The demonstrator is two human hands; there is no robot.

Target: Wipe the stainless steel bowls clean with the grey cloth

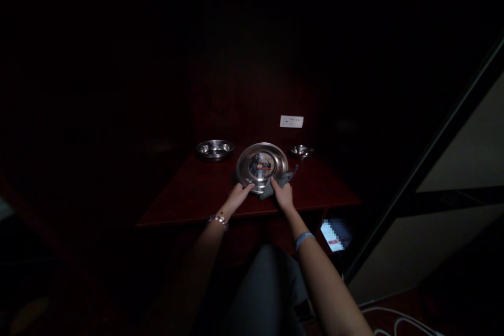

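Note:
A round shiny metal plate (246,163) with a small label in its middle is held tilted up over the front of the dark red table. My left hand (238,195) grips its lower left rim, thumb on the inner face. At the lower right rim, my right hand (283,194) is closed on a grey cloth (268,190), which is pressed against the plate. One end of the cloth sticks out past the right edge of the plate. The fingers under the rim are hidden on both sides.
On the red table (189,194) a metal dish (214,151) sits back left and a smaller metal bowl (302,152) back right. A white socket panel (292,122) is on the wall behind. White cables (397,315) lie on the floor at lower right. Surroundings are very dark.

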